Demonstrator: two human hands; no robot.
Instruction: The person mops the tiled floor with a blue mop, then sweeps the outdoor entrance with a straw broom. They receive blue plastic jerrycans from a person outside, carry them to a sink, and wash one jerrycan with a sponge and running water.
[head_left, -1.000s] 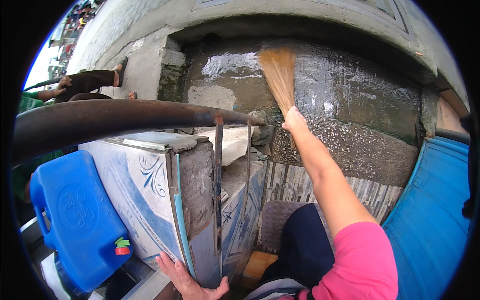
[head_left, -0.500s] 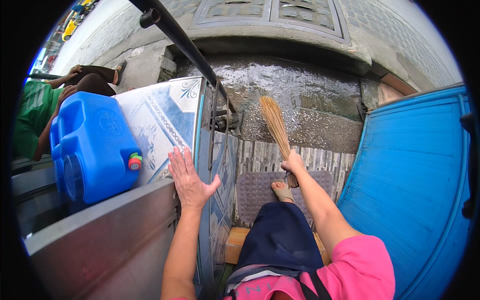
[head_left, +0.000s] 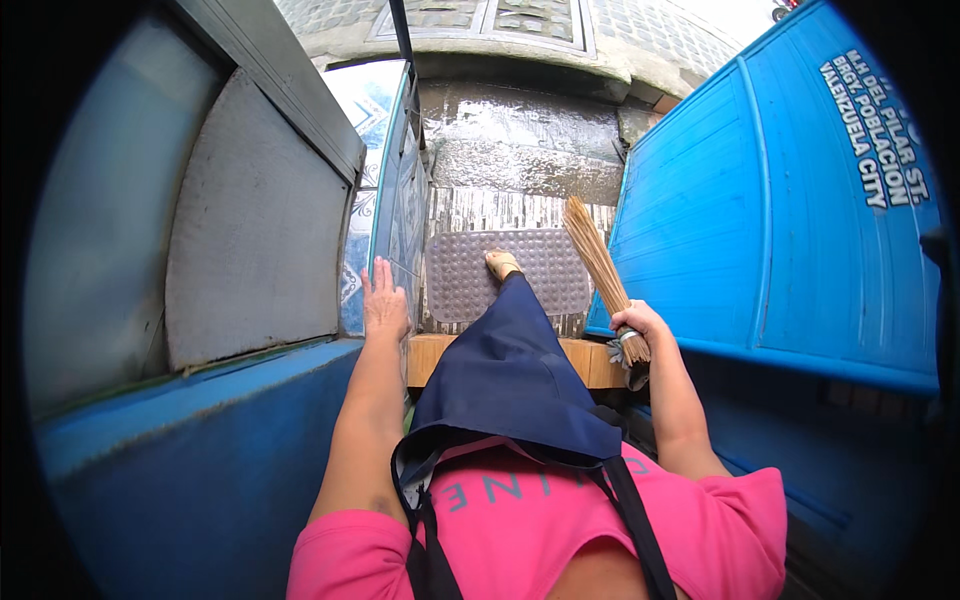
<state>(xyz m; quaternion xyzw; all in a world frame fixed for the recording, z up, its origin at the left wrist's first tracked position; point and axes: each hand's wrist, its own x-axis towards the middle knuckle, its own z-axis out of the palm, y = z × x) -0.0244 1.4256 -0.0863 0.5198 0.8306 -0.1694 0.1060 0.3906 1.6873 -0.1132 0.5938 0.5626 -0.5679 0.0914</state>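
Note:
My right hand [head_left: 641, 319] is closed round a stick broom [head_left: 596, 250] near its bound end. The thin tan bristles point forward and slightly left, beside the right edge of a grey bumpy mat [head_left: 455, 275]. My left hand [head_left: 386, 305] holds nothing. Its fingers stretch forward at the edge of a blue-and-white tiled ledge [head_left: 358, 255]; whether they touch it I cannot tell. My bare foot [head_left: 503, 263] stands on the mat, below the hem of my dark blue apron [head_left: 510, 380].
A wooden step edge [head_left: 432, 360] lies just behind the mat. To the right stands a blue panel [head_left: 690, 210] with white lettering. Grey panels [head_left: 260, 220] close off the left. Wet concrete [head_left: 510, 125] lies ahead, with a dark rail post [head_left: 403, 30] beside it.
The view has moved back from the doorway. My right hand has drawn the broom back and right. My left hand is lower. The blue jug and the seated person have left the view.

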